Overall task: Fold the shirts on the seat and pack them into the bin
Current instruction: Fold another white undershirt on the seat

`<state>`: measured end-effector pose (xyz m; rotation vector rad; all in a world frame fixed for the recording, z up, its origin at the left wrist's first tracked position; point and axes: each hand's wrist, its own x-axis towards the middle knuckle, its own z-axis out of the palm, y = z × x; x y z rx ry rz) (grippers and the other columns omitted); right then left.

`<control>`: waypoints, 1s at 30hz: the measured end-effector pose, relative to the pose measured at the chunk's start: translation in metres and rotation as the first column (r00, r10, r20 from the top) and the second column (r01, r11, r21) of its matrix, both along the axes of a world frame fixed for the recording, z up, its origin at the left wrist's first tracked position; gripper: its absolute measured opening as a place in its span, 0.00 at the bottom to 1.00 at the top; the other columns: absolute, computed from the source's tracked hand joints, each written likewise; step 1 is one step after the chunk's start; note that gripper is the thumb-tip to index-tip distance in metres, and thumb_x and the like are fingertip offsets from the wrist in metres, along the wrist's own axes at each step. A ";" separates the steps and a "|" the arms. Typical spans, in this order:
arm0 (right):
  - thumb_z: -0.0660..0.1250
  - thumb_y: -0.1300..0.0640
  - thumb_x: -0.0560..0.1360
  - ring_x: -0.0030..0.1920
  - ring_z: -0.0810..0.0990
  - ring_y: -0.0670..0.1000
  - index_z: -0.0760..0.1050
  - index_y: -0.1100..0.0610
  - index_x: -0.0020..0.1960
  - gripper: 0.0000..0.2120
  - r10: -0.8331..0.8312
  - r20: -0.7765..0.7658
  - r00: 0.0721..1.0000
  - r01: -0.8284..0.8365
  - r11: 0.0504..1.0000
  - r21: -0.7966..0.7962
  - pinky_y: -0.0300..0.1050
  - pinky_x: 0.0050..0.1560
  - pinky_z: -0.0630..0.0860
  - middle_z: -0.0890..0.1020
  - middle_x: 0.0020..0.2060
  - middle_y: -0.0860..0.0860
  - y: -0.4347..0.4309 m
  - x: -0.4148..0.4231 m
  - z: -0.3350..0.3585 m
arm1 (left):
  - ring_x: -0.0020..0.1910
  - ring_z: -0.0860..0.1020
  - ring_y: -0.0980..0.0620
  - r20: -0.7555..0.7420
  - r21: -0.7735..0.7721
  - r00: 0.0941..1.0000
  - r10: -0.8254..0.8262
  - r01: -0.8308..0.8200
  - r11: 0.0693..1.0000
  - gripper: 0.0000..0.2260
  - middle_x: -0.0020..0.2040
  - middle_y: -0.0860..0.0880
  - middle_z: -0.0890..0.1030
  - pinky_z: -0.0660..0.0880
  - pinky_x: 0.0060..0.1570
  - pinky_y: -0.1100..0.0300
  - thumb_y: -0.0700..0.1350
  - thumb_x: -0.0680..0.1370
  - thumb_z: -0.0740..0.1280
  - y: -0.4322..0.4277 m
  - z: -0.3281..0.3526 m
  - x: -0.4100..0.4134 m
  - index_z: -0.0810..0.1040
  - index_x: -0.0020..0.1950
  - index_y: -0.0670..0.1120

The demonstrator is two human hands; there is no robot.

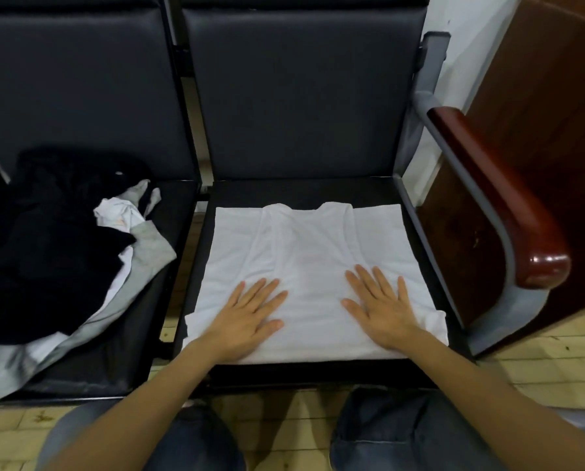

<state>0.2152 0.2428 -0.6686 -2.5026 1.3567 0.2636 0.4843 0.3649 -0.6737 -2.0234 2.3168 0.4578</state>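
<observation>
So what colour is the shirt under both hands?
White; the shirt lies flat on the seat, seen in the head view.

The right seat [304, 192], dark and padded, carries a white shirt [304, 246] spread flat with its sides folded in and its neck toward the backrest, covering most of the cushion. The left seat [131, 351] carries a loose heap of clothes [46, 260] in black, white and grey. Both seats stand on a pale wooden floor [539, 365].

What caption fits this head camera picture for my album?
A left hand and right hand press a partly folded white shirt flat on the black padded seat, beside a heap of unfolded clothes.
</observation>
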 end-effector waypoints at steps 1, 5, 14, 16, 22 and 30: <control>0.32 0.31 0.72 0.75 0.32 0.48 0.33 0.42 0.76 0.35 -0.003 -0.006 1.000 0.004 1.000 0.023 0.59 0.72 0.31 0.33 0.75 0.41 0.001 0.001 0.003 | 0.74 0.32 0.58 -0.017 0.008 1.000 -0.010 0.010 1.000 0.34 0.75 0.59 0.34 0.28 0.70 0.57 0.71 0.69 0.26 0.001 0.003 0.002 0.37 0.74 0.60; 0.28 0.27 0.70 0.76 0.34 0.49 0.38 0.45 0.77 0.40 0.002 0.073 0.997 0.003 0.998 -0.067 0.55 0.71 0.29 0.39 0.76 0.44 0.016 0.007 0.014 | 0.77 0.48 0.51 0.015 -0.130 0.999 0.034 -0.032 0.991 0.32 0.77 0.50 0.54 0.37 0.72 0.56 0.64 0.79 0.35 0.013 0.009 -0.002 0.60 0.76 0.51; 0.39 0.33 0.74 0.77 0.47 0.50 0.52 0.49 0.77 0.36 0.040 0.139 0.990 -0.040 0.999 0.002 0.54 0.74 0.37 0.54 0.77 0.47 0.049 0.044 0.019 | 0.66 0.69 0.42 -0.428 -0.252 0.827 0.364 -0.496 0.831 0.25 0.66 0.43 0.72 0.62 0.66 0.55 0.58 0.77 0.61 0.036 0.026 0.019 0.73 0.67 0.42; 0.38 0.31 0.72 0.76 0.54 0.51 0.58 0.53 0.76 0.41 0.070 0.299 0.952 -0.074 0.997 0.002 0.46 0.74 0.44 0.60 0.75 0.50 0.059 0.068 0.024 | 0.63 0.66 0.41 -0.340 -0.082 0.686 0.643 -0.703 0.707 0.19 0.61 0.43 0.70 0.63 0.62 0.54 0.53 0.75 0.69 0.041 0.036 0.037 0.74 0.60 0.43; 0.17 0.27 0.60 0.77 0.47 0.50 0.51 0.50 0.77 0.55 0.159 0.274 0.949 -0.166 0.986 0.002 0.52 0.75 0.40 0.53 0.77 0.49 0.084 0.125 0.005 | 0.57 0.73 0.46 -0.415 0.323 0.446 0.793 -0.743 0.587 0.13 0.50 0.48 0.77 0.70 0.50 0.60 0.52 0.73 0.72 0.058 0.032 0.057 0.75 0.48 0.45; 0.21 0.31 0.65 0.77 0.45 0.47 0.49 0.50 0.78 0.48 0.161 0.229 0.960 -0.152 0.987 -0.056 0.47 0.74 0.34 0.50 0.77 0.47 0.091 0.126 -0.005 | 0.33 0.73 0.50 -0.756 0.085 0.332 0.565 -0.805 0.587 0.06 0.39 0.41 0.74 0.76 0.36 0.53 0.43 0.81 0.60 0.063 0.042 0.038 0.65 0.50 0.41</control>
